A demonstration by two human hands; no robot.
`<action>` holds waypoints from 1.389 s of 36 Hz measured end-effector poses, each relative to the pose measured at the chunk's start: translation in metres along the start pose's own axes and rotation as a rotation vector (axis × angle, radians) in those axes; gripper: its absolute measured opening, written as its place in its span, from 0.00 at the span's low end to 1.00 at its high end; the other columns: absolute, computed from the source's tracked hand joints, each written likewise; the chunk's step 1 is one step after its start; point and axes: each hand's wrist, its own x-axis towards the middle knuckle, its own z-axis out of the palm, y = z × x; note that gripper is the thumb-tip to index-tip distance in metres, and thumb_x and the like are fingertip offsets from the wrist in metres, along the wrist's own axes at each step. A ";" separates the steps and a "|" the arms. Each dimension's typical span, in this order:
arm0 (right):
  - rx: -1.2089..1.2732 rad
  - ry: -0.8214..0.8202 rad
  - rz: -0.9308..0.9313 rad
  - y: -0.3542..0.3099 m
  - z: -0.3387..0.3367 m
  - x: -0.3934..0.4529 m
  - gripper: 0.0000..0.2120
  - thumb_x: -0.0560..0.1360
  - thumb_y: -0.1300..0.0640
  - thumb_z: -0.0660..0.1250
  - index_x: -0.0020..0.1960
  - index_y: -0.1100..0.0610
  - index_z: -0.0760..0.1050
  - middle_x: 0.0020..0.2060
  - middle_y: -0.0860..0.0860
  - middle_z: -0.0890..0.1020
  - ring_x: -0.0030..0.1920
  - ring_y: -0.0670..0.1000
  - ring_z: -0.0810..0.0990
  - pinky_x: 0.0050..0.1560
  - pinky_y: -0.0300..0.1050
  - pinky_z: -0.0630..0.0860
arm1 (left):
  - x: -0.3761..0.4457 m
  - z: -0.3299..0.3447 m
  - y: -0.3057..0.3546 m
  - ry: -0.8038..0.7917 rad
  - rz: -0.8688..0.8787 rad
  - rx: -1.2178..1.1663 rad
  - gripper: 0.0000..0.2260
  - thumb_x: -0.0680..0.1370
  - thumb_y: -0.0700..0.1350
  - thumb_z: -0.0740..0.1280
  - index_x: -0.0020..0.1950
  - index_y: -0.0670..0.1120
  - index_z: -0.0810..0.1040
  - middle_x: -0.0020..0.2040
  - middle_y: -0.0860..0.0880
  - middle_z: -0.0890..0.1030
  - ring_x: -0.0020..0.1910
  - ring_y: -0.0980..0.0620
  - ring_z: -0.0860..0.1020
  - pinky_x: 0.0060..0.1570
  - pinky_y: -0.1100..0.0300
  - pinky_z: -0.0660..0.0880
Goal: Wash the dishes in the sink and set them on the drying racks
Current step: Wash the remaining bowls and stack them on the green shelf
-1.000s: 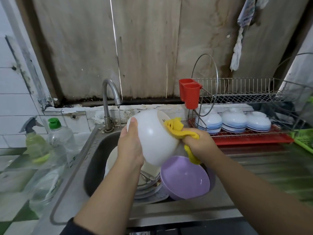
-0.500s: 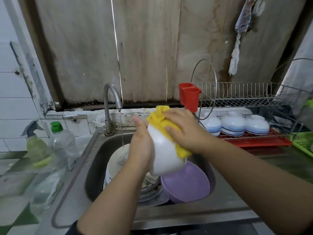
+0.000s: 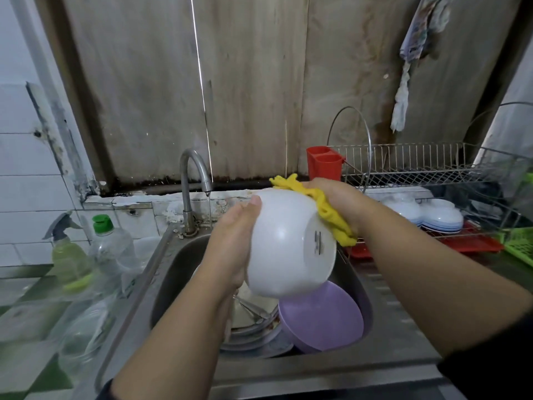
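Since half a second ago, the yellow cloth (image 3: 331,209) has slid from the side facing the camera to the far right flank of the white bowl (image 3: 288,243), so a fresh patch gets scrubbed. The left hand (image 3: 230,241) cups the bowl with fairly straight fingers, steadying it above the sink (image 3: 173,269) so drips fall inside. The right hand (image 3: 337,200) curls around the cloth.

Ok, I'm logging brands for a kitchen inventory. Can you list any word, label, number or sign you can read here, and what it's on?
Nothing can be read.
White bowl, base: a small dark mark, too blurred to read.
Clear bottle with green cap: a label low on its side, too blurred to read.
Spray bottle: no text visible.
Red cup holder: no text visible.
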 end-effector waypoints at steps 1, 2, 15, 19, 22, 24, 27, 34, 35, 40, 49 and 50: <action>0.200 0.007 0.056 0.004 -0.004 0.002 0.11 0.75 0.57 0.61 0.34 0.54 0.71 0.30 0.53 0.76 0.31 0.53 0.76 0.37 0.43 0.71 | 0.003 -0.002 0.001 0.002 -0.008 -0.095 0.11 0.80 0.50 0.61 0.49 0.45 0.79 0.43 0.47 0.84 0.41 0.48 0.82 0.43 0.53 0.77; 0.362 0.022 0.088 0.012 -0.006 0.004 0.12 0.74 0.59 0.59 0.32 0.53 0.67 0.26 0.52 0.72 0.27 0.51 0.73 0.34 0.42 0.68 | 0.006 -0.003 0.002 0.005 -0.023 -0.191 0.12 0.79 0.51 0.61 0.51 0.45 0.79 0.44 0.47 0.85 0.41 0.49 0.82 0.43 0.54 0.78; 0.762 0.330 -0.091 0.058 0.064 -0.014 0.26 0.80 0.48 0.47 0.65 0.63 0.72 0.59 0.70 0.75 0.59 0.67 0.75 0.61 0.61 0.72 | -0.007 0.037 -0.004 0.024 -0.223 -0.511 0.22 0.80 0.60 0.54 0.59 0.45 0.76 0.47 0.46 0.85 0.43 0.50 0.84 0.40 0.58 0.80; 0.150 0.548 -0.352 0.063 0.081 -0.016 0.36 0.70 0.36 0.48 0.75 0.50 0.61 0.74 0.50 0.64 0.73 0.50 0.61 0.75 0.52 0.55 | -0.009 0.039 -0.002 -0.119 -0.307 -0.452 0.25 0.80 0.61 0.51 0.58 0.43 0.78 0.53 0.44 0.83 0.51 0.49 0.82 0.49 0.56 0.77; -0.466 0.552 -0.592 0.046 0.069 -0.015 0.31 0.74 0.48 0.48 0.74 0.58 0.62 0.75 0.51 0.62 0.75 0.50 0.57 0.74 0.38 0.47 | -0.009 0.034 -0.008 -0.237 -0.328 -0.472 0.28 0.80 0.62 0.46 0.64 0.46 0.75 0.60 0.47 0.81 0.60 0.50 0.78 0.58 0.55 0.74; -0.729 0.437 -0.645 0.029 0.059 -0.014 0.29 0.74 0.50 0.50 0.73 0.57 0.65 0.74 0.51 0.64 0.74 0.51 0.60 0.72 0.39 0.50 | -0.010 0.030 -0.008 -0.300 -0.347 -0.467 0.31 0.78 0.66 0.43 0.68 0.49 0.72 0.62 0.46 0.79 0.62 0.48 0.77 0.57 0.52 0.75; -0.857 0.364 -0.677 0.021 0.053 -0.014 0.27 0.76 0.48 0.51 0.70 0.57 0.70 0.72 0.52 0.68 0.72 0.52 0.64 0.71 0.43 0.56 | -0.010 0.029 -0.006 -0.343 -0.363 -0.500 0.33 0.77 0.68 0.43 0.66 0.50 0.74 0.57 0.47 0.82 0.54 0.50 0.81 0.46 0.54 0.79; -0.293 0.680 -0.703 0.080 0.064 -0.015 0.28 0.77 0.47 0.51 0.70 0.61 0.68 0.69 0.51 0.69 0.69 0.50 0.67 0.71 0.47 0.60 | -0.011 0.031 -0.003 -0.258 -0.289 -0.783 0.29 0.81 0.59 0.49 0.52 0.40 0.83 0.50 0.40 0.84 0.45 0.46 0.84 0.43 0.53 0.81; -0.047 0.685 -0.597 0.084 0.066 -0.018 0.28 0.76 0.44 0.52 0.71 0.56 0.66 0.67 0.48 0.71 0.64 0.47 0.72 0.67 0.49 0.67 | -0.010 0.029 -0.004 -0.219 -0.273 -0.791 0.28 0.81 0.59 0.50 0.55 0.40 0.81 0.51 0.40 0.83 0.47 0.45 0.83 0.47 0.52 0.80; 0.869 0.385 -0.123 0.071 0.047 -0.016 0.18 0.80 0.48 0.52 0.53 0.52 0.79 0.40 0.51 0.85 0.33 0.50 0.83 0.29 0.39 0.78 | -0.012 0.025 -0.005 -0.193 -0.218 -0.643 0.23 0.81 0.58 0.51 0.63 0.44 0.74 0.55 0.44 0.83 0.51 0.47 0.82 0.50 0.51 0.77; 0.556 0.294 0.166 0.018 0.008 -0.004 0.12 0.71 0.66 0.56 0.29 0.58 0.68 0.18 0.53 0.72 0.19 0.52 0.72 0.26 0.33 0.70 | -0.018 0.029 0.002 -0.284 -0.161 -0.146 0.21 0.80 0.57 0.53 0.66 0.46 0.72 0.55 0.46 0.82 0.51 0.48 0.81 0.56 0.48 0.77; 0.521 0.298 0.147 0.013 0.006 -0.004 0.12 0.69 0.68 0.56 0.28 0.58 0.67 0.17 0.53 0.71 0.16 0.51 0.70 0.23 0.32 0.69 | -0.020 0.031 0.000 -0.282 -0.162 -0.103 0.21 0.80 0.57 0.54 0.67 0.46 0.71 0.55 0.46 0.82 0.51 0.48 0.81 0.55 0.49 0.77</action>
